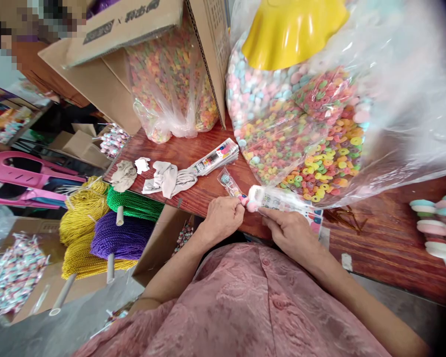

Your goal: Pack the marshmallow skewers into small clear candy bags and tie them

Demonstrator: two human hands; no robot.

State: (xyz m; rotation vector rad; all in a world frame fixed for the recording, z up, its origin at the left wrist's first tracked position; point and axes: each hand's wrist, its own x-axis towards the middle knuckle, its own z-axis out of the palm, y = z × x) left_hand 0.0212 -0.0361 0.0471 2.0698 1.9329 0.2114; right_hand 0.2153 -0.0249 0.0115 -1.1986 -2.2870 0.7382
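Observation:
My left hand point(223, 217) is closed in a pinch on a small pink candy piece point(244, 201) at the near edge of the red-brown table point(386, 238). My right hand point(288, 229) is closed on the end of a narrow clear printed packet point(278, 199), whose mouth meets the pink piece. A second small clear packet point(228, 181) lies just behind my left hand. Both hands sit close together over the table edge.
A big clear bag of coloured candy rings point(305, 134) with a yellow bowl point(290, 29) in it fills the back right. A cardboard box holding a bag of candy point(171, 94) stands at the back. Cloth point(167, 178), a stack of packets point(217, 156), thread spools point(111, 218) and stacked candy discs point(438, 228) lie around.

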